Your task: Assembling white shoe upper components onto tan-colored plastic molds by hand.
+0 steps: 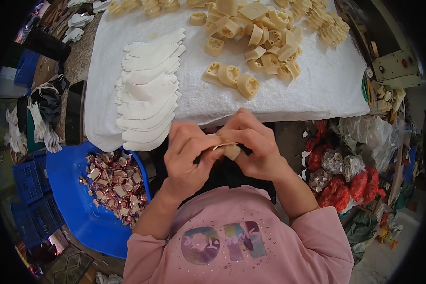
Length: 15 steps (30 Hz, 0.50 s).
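In front of my chest, both hands meet over a small beige moulded block [232, 151] that looks like a shoe heel. My left hand [190, 149] pinches its left side, where a thin pale edge shows by the fingertips. On the other side, the fingers of my right hand [253, 144] are curled round the block. Much of the piece is hidden by my fingers. Beyond my hands, several similar blocks [248, 86] with hollow undersides stand near the table's front edge. Overlapping white curved pieces [149, 106] lie in a column to the left.
A white woven cloth [312, 102] covers the table, with a heap of beige blocks [270, 42] farther back. At lower left, a blue tub [75, 208] holds shiny pinkish pieces [116, 184]. Red plastic bags [341, 191] sit at right. Blue crates [31, 203] stand far left.
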Tool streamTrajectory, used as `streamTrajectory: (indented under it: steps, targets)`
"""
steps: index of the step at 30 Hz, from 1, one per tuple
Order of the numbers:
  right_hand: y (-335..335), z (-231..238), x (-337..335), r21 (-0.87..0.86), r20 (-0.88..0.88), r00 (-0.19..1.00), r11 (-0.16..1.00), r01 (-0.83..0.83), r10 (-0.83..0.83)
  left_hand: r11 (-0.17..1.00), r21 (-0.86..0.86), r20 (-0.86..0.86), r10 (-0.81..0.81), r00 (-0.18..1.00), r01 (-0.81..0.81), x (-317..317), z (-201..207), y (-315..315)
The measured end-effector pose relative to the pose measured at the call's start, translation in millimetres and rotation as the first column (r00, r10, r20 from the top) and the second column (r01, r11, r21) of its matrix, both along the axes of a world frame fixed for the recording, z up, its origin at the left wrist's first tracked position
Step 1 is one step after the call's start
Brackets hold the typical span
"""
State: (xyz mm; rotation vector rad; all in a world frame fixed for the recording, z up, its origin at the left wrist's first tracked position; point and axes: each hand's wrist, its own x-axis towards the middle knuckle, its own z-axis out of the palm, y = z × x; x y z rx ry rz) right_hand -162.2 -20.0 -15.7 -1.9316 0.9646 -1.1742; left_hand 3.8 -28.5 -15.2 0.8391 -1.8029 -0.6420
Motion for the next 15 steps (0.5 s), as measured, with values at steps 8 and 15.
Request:
streamTrajectory:
  steps: [8, 15]
  targets:
    - [-1.2, 28.9, -2.6, -0.281, -0.135, 0.965, 0.943, 0.180, -0.225, 0.977, -0.092, -0.039, 0.189, 0.981, -0.191, 23.2, -11.8, -3.9]
    - [27.0, -15.3, 8.8, 0.633, 0.555, 0.744, 0.769, -0.087, -0.372, 0.998, -0.020, -0.264, 0.060, 0.963, -0.067, 8.0, -6.0, 7.6]
